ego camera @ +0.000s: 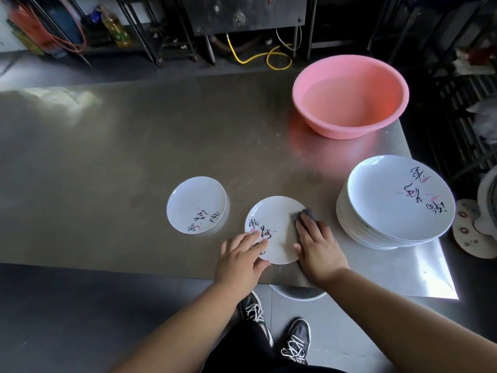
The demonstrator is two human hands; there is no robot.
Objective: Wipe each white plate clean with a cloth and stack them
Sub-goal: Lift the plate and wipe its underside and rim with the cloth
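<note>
My left hand [242, 258] lay flat, grip released, steadying the white plate [274, 227] at the table's [121, 157] near edge. My right hand [317, 246] pressed a grey cloth [305, 214] onto it, fingers extended. The plate stack [395, 203] sat right.

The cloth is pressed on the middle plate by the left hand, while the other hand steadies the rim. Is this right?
Not quite. In the head view the right hand presses the cloth on the middle plate; the left hand steadies the rim.
</note>
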